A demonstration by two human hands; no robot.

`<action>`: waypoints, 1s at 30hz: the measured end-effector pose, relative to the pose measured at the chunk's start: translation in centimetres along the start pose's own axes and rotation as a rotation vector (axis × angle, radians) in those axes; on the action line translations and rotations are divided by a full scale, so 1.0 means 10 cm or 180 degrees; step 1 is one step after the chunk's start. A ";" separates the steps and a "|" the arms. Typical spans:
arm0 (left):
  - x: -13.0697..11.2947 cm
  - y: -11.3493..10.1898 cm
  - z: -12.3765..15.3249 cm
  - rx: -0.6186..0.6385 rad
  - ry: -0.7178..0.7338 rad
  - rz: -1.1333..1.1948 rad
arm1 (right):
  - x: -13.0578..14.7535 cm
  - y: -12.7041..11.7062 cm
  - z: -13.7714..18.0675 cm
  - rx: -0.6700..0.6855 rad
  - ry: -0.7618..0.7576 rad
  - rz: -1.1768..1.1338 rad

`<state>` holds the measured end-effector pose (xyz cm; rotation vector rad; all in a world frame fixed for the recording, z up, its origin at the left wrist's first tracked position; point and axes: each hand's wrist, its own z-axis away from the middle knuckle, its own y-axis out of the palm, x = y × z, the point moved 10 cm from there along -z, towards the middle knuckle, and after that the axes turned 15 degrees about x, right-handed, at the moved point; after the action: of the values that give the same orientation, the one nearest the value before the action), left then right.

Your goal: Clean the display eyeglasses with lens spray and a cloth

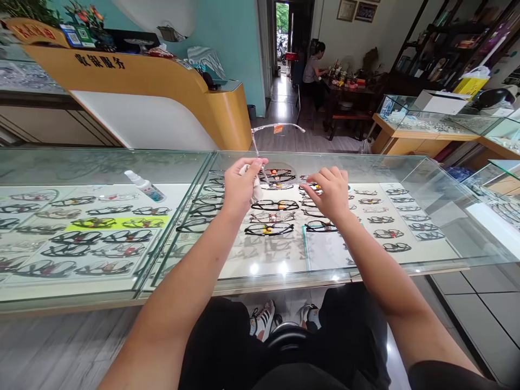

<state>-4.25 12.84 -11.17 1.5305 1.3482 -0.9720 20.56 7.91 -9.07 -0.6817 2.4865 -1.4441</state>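
Observation:
My left hand (240,187) is closed in a pinch on a pair of clear-framed eyeglasses (257,142), held above the glass counter. One temple of the eyeglasses sticks up and to the right, with an orange tag (278,129) on it. A crumpled white cloth (257,189) is bunched in the same hand, partly hidden by the fingers. To the right, my right hand (331,194) hovers over the counter with its fingers apart and nothing visible in them. A white spray bottle (145,186) with a blue label lies on the glass, left of my left hand.
The glass display counter (244,275) spans the space before me, with rows of eyeglasses (269,229) inside. A wooden reception desk (162,70) stands behind at left. At the back, a person (314,67) sits by a cluttered table. More display cases (430,127) stand at right.

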 end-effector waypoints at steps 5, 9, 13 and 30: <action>-0.08 0.19 0.05 0.0328 0.0217 -0.0276 | 0.16 -0.01 0.01 0.0216 -0.0111 -0.0394; -0.19 0.47 0.17 0.0821 0.0477 -0.0571 | 0.31 0.04 0.03 0.0250 -0.0308 -0.1261; -0.23 0.66 0.27 0.1085 0.0714 -0.0811 | 0.34 0.17 0.03 0.0291 -0.0384 -0.1822; -0.24 0.89 0.39 0.1929 0.0168 -0.0805 | -0.02 -0.02 0.08 -0.0451 0.0140 -0.2568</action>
<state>4.26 7.91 -9.30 1.8569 1.3773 -1.6172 21.10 7.32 -9.34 -1.8488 2.4655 -1.4849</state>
